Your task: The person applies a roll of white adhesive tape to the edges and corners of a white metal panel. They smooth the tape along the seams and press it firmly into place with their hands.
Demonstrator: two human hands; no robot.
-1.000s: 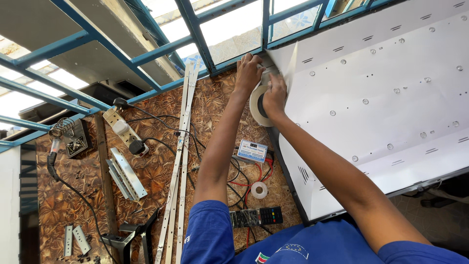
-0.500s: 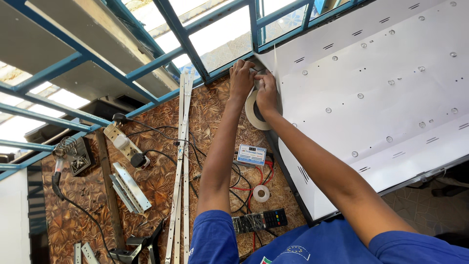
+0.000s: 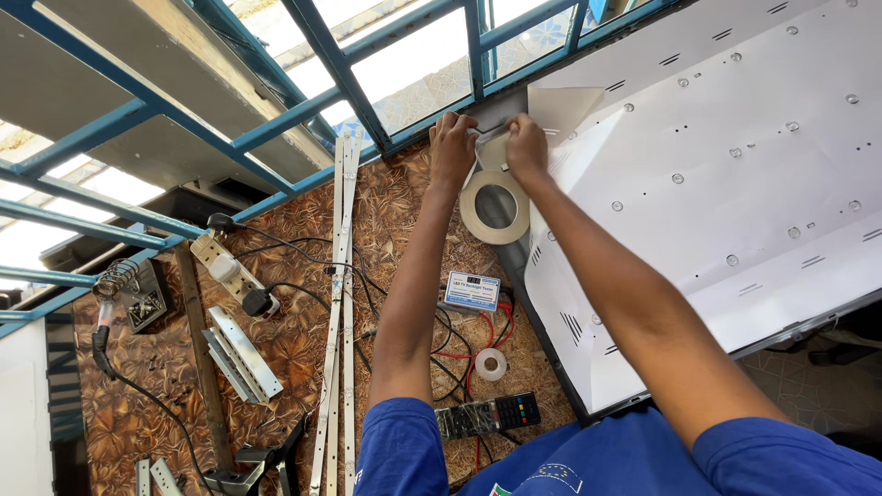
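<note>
Your left hand point(image 3: 452, 147) and right hand point(image 3: 525, 145) meet at the top corner of the white panel point(image 3: 735, 165), both pinched narrow on a short flap of tape point(image 3: 491, 147) stretched between them. The tape roll point(image 3: 494, 207) hangs just below your hands, against the panel's left edge, seemingly tethered by the strip you hold.

Judging by its look, the tape is light, thin and limp, sticky on one side; it will likely curl and cling to itself or your fingers if it goes slack. Best held by its outer edges with fingertips only, kept taut. The roll is stiffer, a flat ring you could take through its hole or by its rim. The panel's reflector sheet point(image 3: 565, 106) curls up at that corner and looks flimsy, easy to crease.

Left of the panel, on the brown table point(image 3: 276, 340), lie a small tester box point(image 3: 470, 292) with red and black leads point(image 3: 487, 331), a smaller tape roll point(image 3: 491, 364), a dark meter point(image 3: 487, 415), long LED strips point(image 3: 338, 303), a power strip point(image 3: 230, 271) and a soldering iron in its stand point(image 3: 115, 294). The blue window bars point(image 3: 367, 92) run close above your hands, and the leads lie loose just below the hanging roll where they could snag it.
</note>
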